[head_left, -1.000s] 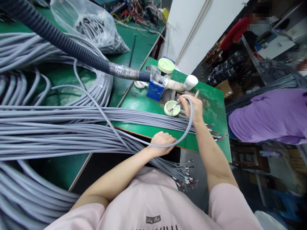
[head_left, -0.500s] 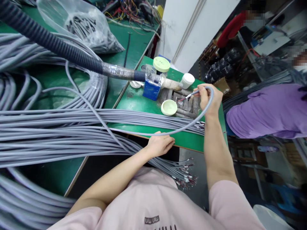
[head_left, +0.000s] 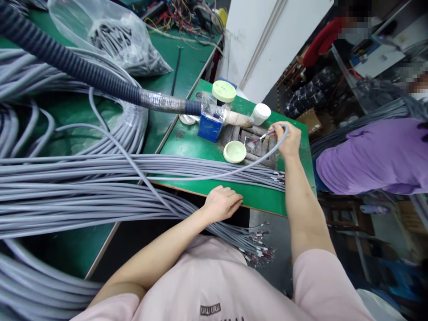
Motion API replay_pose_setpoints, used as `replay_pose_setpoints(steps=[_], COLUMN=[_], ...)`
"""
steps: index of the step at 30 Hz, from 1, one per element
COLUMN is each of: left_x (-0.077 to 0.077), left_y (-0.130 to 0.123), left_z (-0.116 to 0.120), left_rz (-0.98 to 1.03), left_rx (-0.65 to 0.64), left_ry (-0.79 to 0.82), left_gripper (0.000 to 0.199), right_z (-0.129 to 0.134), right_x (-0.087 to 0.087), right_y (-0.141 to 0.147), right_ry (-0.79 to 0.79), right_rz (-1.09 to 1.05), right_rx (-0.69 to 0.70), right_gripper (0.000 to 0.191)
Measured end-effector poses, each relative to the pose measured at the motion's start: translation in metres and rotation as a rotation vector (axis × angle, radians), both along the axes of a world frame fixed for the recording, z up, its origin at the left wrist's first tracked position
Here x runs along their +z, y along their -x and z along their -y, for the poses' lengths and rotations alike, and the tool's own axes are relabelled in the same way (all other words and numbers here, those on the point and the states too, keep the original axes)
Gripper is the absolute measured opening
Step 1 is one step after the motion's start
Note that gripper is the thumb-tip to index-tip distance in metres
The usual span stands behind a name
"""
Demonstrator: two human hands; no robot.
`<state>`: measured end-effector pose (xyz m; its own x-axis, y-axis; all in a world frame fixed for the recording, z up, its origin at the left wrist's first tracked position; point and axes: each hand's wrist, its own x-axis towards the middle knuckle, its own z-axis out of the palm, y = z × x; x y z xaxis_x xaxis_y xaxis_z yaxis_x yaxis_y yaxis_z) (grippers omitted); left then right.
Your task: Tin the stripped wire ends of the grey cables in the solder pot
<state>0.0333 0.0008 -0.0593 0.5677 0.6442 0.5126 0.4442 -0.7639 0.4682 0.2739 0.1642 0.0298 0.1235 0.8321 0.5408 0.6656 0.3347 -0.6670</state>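
My right hand (head_left: pixel 288 139) pinches a grey cable (head_left: pixel 245 166) close to its stripped end. The cable loops back over the hand and runs left across the bench. Its thin red and white wire ends (head_left: pixel 257 140) point down at a small dark, dirty fixture (head_left: pixel 256 154). My left hand (head_left: pixel 223 203) rests at the front edge of the bench with its fingers loosely curled and pressed together, nothing visible in them. Close to the fixture stand an open pale green jar lid or cup (head_left: pixel 235 152) and a white jar (head_left: pixel 261 114).
A corrugated hose (head_left: pixel 110 84) ends at a blue box (head_left: pixel 210 126) beside the fixture. Cable bundles (head_left: pixel 67 200) cover the left side; stripped ends (head_left: pixel 257 249) hang off the front. A plastic bag (head_left: pixel 133 49) lies behind. A person in purple (head_left: pixel 371 156) is at the right.
My right hand has shifted slightly left, and the cable's loop has become lower and flatter. The cable, which ran along my left hand's knuckles, now lies a little beyond them. My left hand stays put.
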Motion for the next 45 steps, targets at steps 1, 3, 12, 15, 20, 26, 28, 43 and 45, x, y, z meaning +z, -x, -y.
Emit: replay_pose_setpoints(steps=[1, 3, 12, 15, 20, 26, 28, 43, 45], left_x=[0.000, 0.000, 0.001, 0.001, 0.003, 0.048, 0.064, 0.053, 0.052], left_y=[0.000, 0.000, 0.000, 0.001, 0.003, 0.008, 0.010, -0.003, -0.002], left_z=[0.000, -0.001, 0.000, -0.002, -0.001, 0.035, 0.043, 0.040, 0.043], left_rz=[0.002, 0.005, 0.011, -0.005, 0.053, 0.459, 0.500, 0.685, 0.665], left_rx=[-0.001, -0.005, -0.011, -0.023, -0.067, -0.681, -0.827, -0.236, -0.239], left_ry=[-0.001, 0.002, 0.005, 0.021, 0.097, 0.687, 0.962, 1.235, 1.192], left_gripper=[0.026, 0.026, 0.025, 0.026, 0.027, 0.027, 0.031, 0.064, 0.064], right_z=[-0.001, -0.003, -0.014, -0.016, 0.008, 0.093, 0.126, 0.262, 0.265], right_x=[-0.002, -0.004, -0.015, -0.017, 0.005, 0.051, 0.055, 0.007, 0.004], right_y=[-0.001, -0.002, -0.004, -0.005, 0.002, 0.022, 0.026, 0.068, 0.068], right_ry=[0.004, 0.014, 0.058, 0.076, -0.019, -0.154, -0.169, -0.130, -0.140], right_rz=[-0.002, -0.008, -0.010, -0.015, 0.005, 0.230, 0.298, 0.695, 0.684], right_rx=[-0.003, 0.000, 0.017, 0.009, 0.042, 0.125, 0.238, 0.578, 0.567], right_gripper=[0.017, 0.018, 0.019, 0.020, 0.022, 0.019, 0.024, 0.029, 0.028])
